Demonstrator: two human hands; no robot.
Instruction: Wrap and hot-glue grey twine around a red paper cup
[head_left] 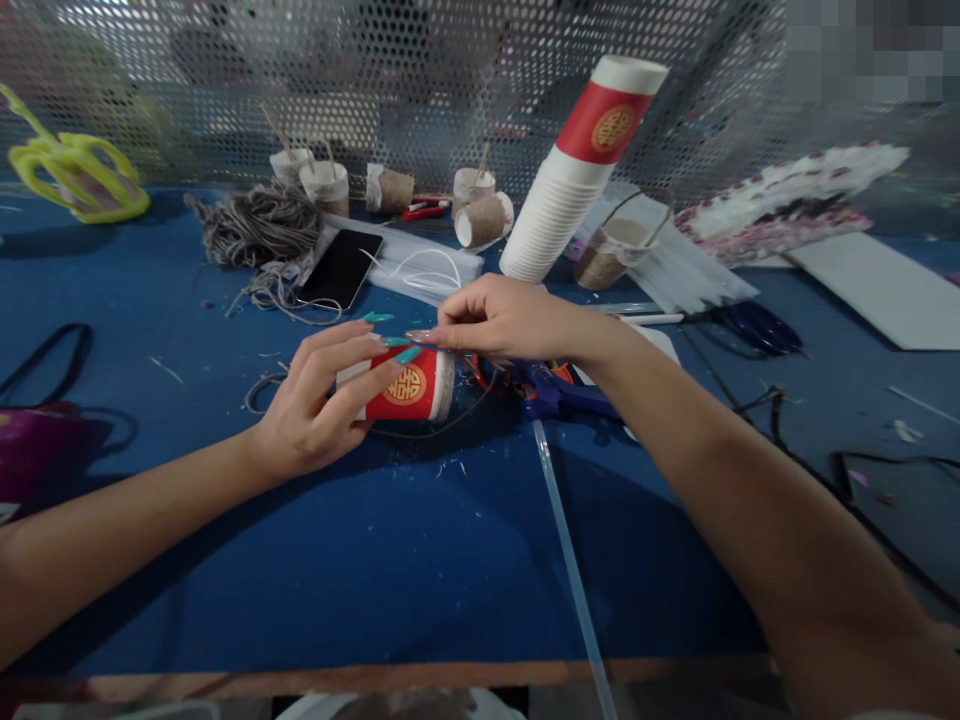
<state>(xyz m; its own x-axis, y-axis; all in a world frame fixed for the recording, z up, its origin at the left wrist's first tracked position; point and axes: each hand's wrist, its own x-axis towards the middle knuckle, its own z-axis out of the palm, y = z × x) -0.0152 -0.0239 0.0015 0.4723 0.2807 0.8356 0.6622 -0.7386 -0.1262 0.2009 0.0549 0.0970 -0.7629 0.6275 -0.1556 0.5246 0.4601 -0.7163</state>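
Note:
A red and white paper cup (420, 388) with a gold emblem lies on its side on the blue table. My left hand (319, 395) is closed over the cup from the left, its fingers resting across the red side. My right hand (499, 318) pinches at the cup's upper side; whatever is between those fingertips is too small to make out. Thin grey cord (450, 428) curves below the cup and up to the right. Just right of the cup lies a blue glue gun (566, 395), with a long clear glue stick (568, 530) reaching past the table's front edge.
Behind my hands stand a leaning stack of paper cups (559, 205) and several small cord-wrapped cups (326, 185). A bundle of grey cord (262, 225) and a black phone (343, 268) lie at back left. A yellow basket-like piece (86, 180) sits far left. Metal mesh (450, 80) borders the back.

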